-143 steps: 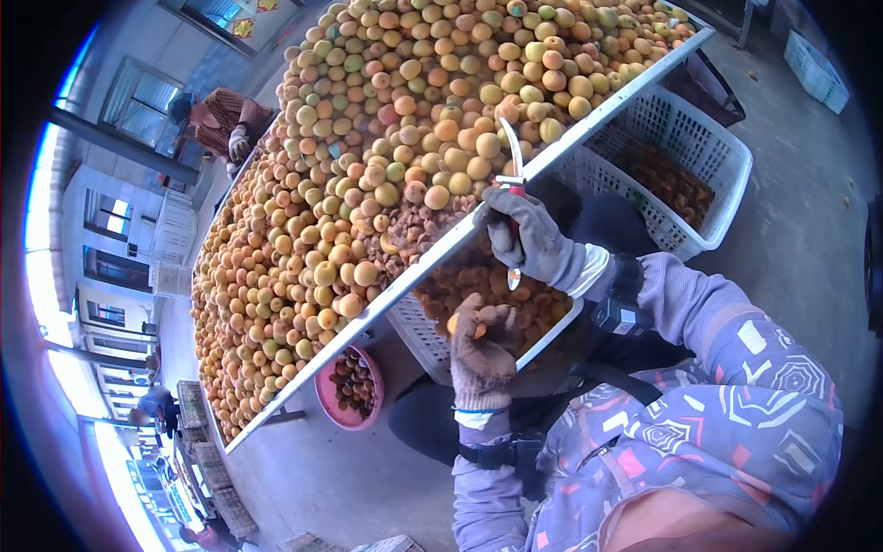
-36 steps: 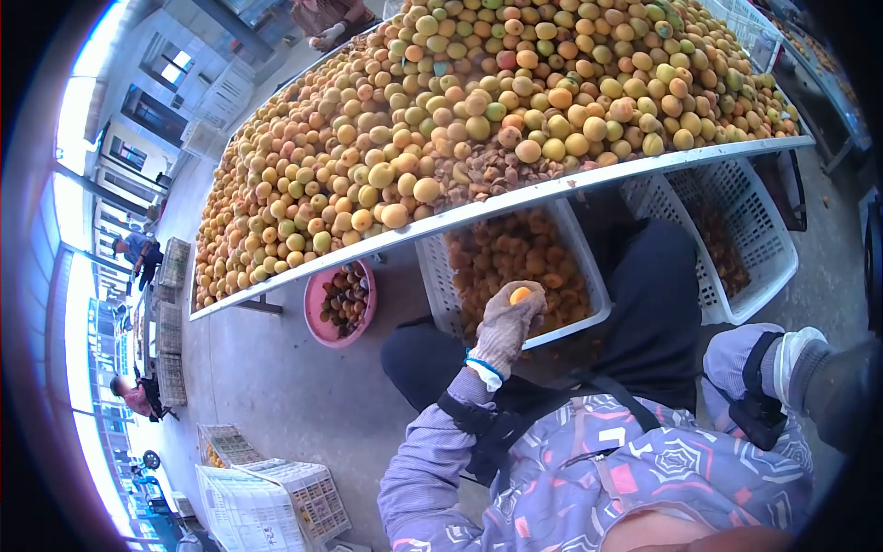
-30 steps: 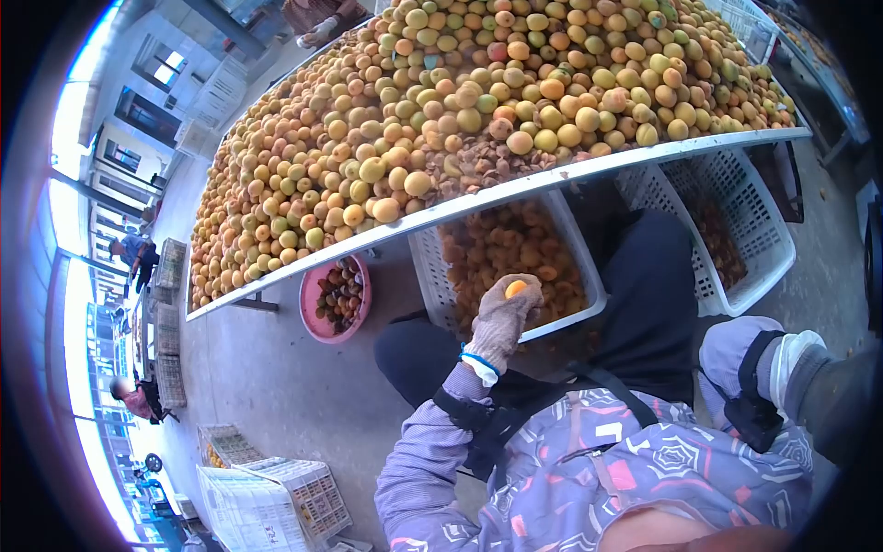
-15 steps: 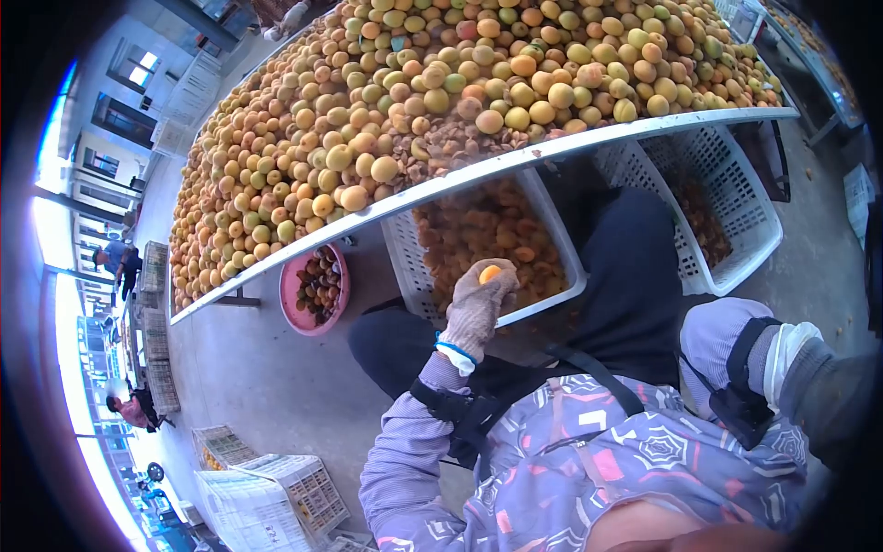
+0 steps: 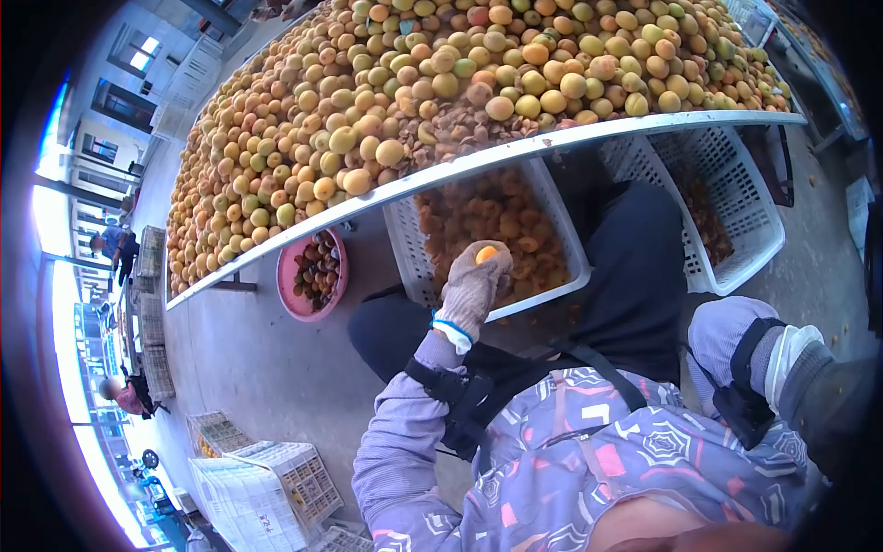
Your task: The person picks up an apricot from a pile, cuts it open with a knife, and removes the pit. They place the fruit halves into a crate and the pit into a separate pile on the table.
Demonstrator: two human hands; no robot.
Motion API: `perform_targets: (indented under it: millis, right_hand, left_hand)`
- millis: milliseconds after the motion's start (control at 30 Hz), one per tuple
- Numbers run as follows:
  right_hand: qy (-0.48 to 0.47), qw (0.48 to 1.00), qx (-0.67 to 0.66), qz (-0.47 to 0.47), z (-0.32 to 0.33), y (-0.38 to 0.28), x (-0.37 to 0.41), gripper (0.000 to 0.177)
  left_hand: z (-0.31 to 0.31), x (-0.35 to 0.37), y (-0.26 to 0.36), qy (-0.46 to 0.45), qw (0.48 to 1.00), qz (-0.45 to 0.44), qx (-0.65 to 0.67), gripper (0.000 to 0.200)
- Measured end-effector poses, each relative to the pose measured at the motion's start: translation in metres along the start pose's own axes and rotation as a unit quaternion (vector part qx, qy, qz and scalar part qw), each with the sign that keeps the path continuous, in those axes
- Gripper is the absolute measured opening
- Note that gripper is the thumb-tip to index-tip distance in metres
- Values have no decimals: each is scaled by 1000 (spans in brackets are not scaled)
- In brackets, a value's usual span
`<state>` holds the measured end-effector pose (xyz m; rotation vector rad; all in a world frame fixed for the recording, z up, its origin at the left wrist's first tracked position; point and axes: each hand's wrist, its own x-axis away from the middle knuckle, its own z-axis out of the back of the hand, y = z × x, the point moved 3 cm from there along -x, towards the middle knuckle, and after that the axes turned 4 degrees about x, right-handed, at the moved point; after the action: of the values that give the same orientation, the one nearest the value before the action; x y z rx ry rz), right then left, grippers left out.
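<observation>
My left hand (image 5: 476, 279), in a knitted glove, is closed around an orange piece of apricot (image 5: 486, 254), part of which shows between the fingers. It hovers over the near-left edge of a white plastic crate (image 5: 578, 269) between my knees, which holds halved apricots (image 5: 524, 216). Beyond the crate, a big heap of whole apricots (image 5: 368, 138) covers a white-edged table (image 5: 515, 150). Small brown pieces (image 5: 451, 138), seemingly pits, lie near the table edge. My right hand (image 5: 832, 396), in a dark grey glove, is raised at the right edge, near the camera; its fingers are blurred and in shadow.
Left of my knee, a pink basin (image 5: 283, 290) with dark fruit stands on the floor. A second white crate (image 5: 763, 221) with brownish pieces sits right of my leg. White crates (image 5: 253, 488) lie lower left; two people (image 5: 129, 396) are farther off.
The view has shifted slightly. My left hand, still closed on the apricot piece, has turned a little and stays over the crate. My right hand remains at the right edge.
</observation>
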<state>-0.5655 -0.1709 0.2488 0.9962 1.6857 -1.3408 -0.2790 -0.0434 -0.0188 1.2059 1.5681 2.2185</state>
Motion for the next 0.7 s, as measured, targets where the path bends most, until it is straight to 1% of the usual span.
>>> perform_targets:
  millis: [33,67,100,167,200,233,300,333,400,467,533,600,700]
  right_hand:
    - [-1,1000,-2,9,0,2,-1,11]
    - [-1,1000,-6,16,-1,5,1,11]
    - [-4,1000,-6,25,-1,6,0,10]
    - [-6,999,-11,35,-1,9,0,9]
    - [-4,999,-10,37,-4,12,1,9]
    - [-5,999,-8,39,-4,13,1,8]
    - [-2,999,-8,40,-3,17,1,9]
    - [-2,999,-9,40,-3,18,-1,9]
    - [7,999,-12,43,1,21,-1,10]
    - [7,999,-15,43,3,24,-2,11]
    - [5,999,-19,44,2,27,-3,13]
    - [6,999,-26,45,3,28,-4,14]
    - [7,997,-44,55,5,31,-5,17]
  left_hand:
    - [1,-2,1,13,1000,-12,-17,22]
    - [3,-6,1,13,999,3,-43,24]
    - [5,-9,3,14,999,-1,-43,24]
    - [6,-12,3,15,994,-13,-108,27]
    - [9,-16,3,30,987,-30,-153,32]
    - [8,-19,3,30,988,-33,-151,32]
    - [11,-20,4,55,980,-24,-188,38]
    - [12,-26,1,48,974,-36,-218,44]
    - [19,-48,-18,40,978,-32,-204,47]
    - [25,-80,-51,28,982,-36,-183,50]
    - [37,-121,-90,32,926,-104,-361,55]
    - [38,-120,-86,31,883,-140,-447,57]
    - [29,-56,-12,78,948,-100,-291,45]
